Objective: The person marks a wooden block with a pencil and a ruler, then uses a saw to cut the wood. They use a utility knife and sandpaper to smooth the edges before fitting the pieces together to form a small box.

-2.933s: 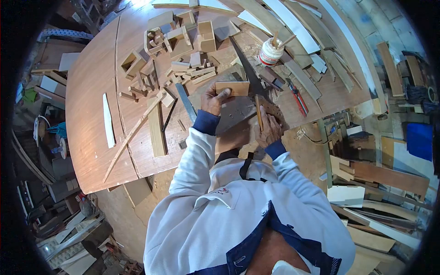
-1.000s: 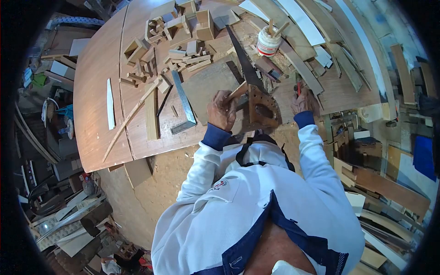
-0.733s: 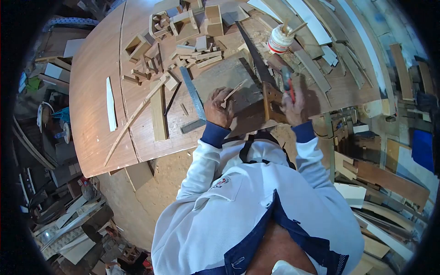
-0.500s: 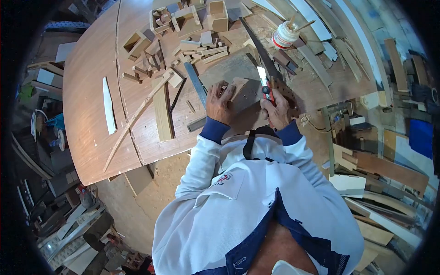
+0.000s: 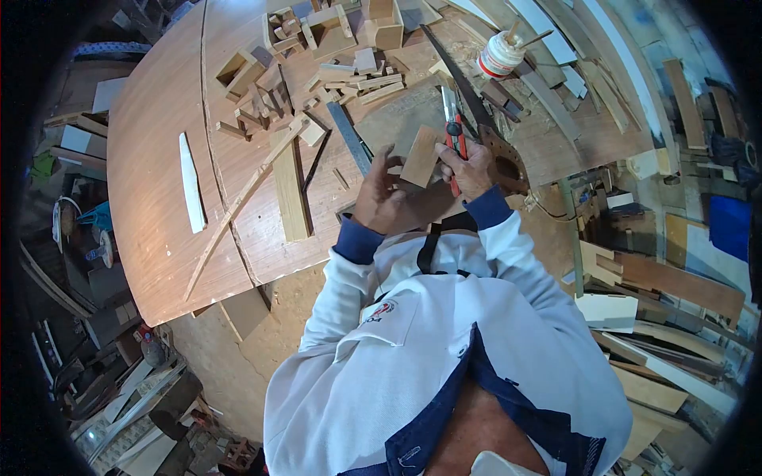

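A red and black utility knife is in my right hand, its pale blade pointing away from me. The same hand's fingers meet the right edge of a small flat wooden piece. On the piece's left side, my left hand is open, thumb and fingers apart; whether a fingertip touches the wood cannot be made out. Under and beyond the hands lies a grey board. A handsaw rests to the right of my right hand, its long dark blade stretching away.
A white glue jar with sticks in it stands at the back right. Small wooden boxes and offcuts lie at the back. A long thin strip and a flat plank are on the table at left.
My left hand has opened and moved down, off the wooden piece. The piece has turned and now meets my right hand, which has shifted slightly left with the knife.
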### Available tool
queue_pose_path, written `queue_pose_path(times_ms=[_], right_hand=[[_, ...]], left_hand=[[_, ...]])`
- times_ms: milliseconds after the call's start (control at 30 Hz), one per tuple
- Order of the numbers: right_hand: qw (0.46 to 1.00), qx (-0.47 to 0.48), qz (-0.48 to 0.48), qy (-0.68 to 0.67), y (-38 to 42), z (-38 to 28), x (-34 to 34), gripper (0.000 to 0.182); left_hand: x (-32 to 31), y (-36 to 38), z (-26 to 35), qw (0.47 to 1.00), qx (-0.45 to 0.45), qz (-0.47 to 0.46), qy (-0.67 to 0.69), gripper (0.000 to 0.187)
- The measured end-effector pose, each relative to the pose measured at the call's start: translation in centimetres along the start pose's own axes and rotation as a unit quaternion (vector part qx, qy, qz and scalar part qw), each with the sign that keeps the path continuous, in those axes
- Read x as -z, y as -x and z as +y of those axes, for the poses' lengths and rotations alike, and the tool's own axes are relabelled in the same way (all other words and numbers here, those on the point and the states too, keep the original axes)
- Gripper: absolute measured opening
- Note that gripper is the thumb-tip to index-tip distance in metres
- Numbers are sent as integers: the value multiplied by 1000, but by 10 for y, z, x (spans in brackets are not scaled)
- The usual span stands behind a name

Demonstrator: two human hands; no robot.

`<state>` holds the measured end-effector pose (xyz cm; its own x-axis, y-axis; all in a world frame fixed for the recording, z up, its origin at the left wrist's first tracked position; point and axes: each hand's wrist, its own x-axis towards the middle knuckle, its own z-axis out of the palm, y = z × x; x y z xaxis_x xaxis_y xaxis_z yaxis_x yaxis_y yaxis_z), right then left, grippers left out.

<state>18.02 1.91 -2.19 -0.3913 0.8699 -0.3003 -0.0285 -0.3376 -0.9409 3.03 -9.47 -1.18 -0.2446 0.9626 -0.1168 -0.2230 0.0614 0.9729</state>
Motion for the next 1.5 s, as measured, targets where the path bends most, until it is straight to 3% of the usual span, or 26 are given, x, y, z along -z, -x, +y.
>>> queue_pose_path(times_ms=[33, 67, 100, 167, 200, 267, 333, 467, 567, 633, 667, 733, 833, 867, 900, 967, 1067, 1100, 1167, 1200, 1367, 1433, 1500], right_hand=[[1000, 18, -21, 3, -1, 1, 0, 17], [1000, 18, -23, 3, 1, 1, -2, 17], [999, 27, -28, 26, 2, 1, -4, 18], [997, 39, -33, 51, 2, 0, -6, 18], [989, 82, -41, 116, 3, 0, -6, 19], [975, 124, -47, 180, 3, 0, -7, 19], [984, 67, -41, 163, 5, -7, -11, 19], [993, 43, -58, 92, 8, -15, -13, 19], [989, 67, -53, 117, 3, -10, -11, 22], [941, 182, -38, 281, -1, -11, -10, 24], [942, 183, -38, 280, -2, -12, -11, 24], [978, 42, -41, 200, -3, -21, -15, 25], [964, 58, -4, 261, -30, -4, -6, 27], [920, 93, 18, 380, -34, -5, -4, 26], [920, 94, 19, 379, -40, 3, -4, 26], [781, 342, 121, 508, -54, 25, -3, 26], [743, 299, 83, 593, -58, 20, -7, 28], [742, 299, 88, 594, -63, 25, -10, 28], [877, 189, 26, 441, -74, 40, -12, 33], [768, 274, 60, 575, -66, 28, -15, 36], [756, 269, 70, 593, -54, -5, -11, 38], [804, 347, 121, 468, -65, -11, 18, 40], [801, 336, 176, 463, -81, -12, 55, 44]], left_hand=[[3, 1, 2, 992, 3, -51, 113, 66], [5, -1, 4, 996, 10, -54, 68, 52], [2, -4, 8, 996, 9, -53, 68, 52], [-8, -12, 10, 991, 71, -57, 95, 31], [-10, -15, 5, 991, 70, -57, 96, 31], [-11, -21, -10, 996, 77, 12, 33, 19], [-16, -23, -6, 997, 65, 33, 39, 17], [-20, -26, -6, 992, 64, 58, 87, 20], [-29, -26, -2, 991, 48, 69, 104, 16], [-29, -27, -7, 991, 42, 72, 101, 14], [-29, -27, -9, 992, 33, 75, 99, 13], [-21, -29, -11, 987, 58, 73, 129, 13], [-20, -32, -6, 963, 101, 83, 235, 15], [-21, -33, -5, 939, 121, 92, 310, 16], [-18, -33, -6, 939, 121, 92, 309, 16], [-10, -33, -11, 924, 142, 49, 351, 19], [-14, -36, -6, 924, 116, 21, 363, 18], [-16, -36, -5, 925, 117, 16, 362, 18], [-19, -39, -3, 943, 120, 54, 307, 19], [-21, -41, -5, 947, 116, 69, 293, 17], [-21, -51, -11, 962, 116, 71, 238, 14], [-22, -53, -10, 963, 110, 82, 234, 13], [-23, -54, -9, 964, 123, 84, 218, 14]])
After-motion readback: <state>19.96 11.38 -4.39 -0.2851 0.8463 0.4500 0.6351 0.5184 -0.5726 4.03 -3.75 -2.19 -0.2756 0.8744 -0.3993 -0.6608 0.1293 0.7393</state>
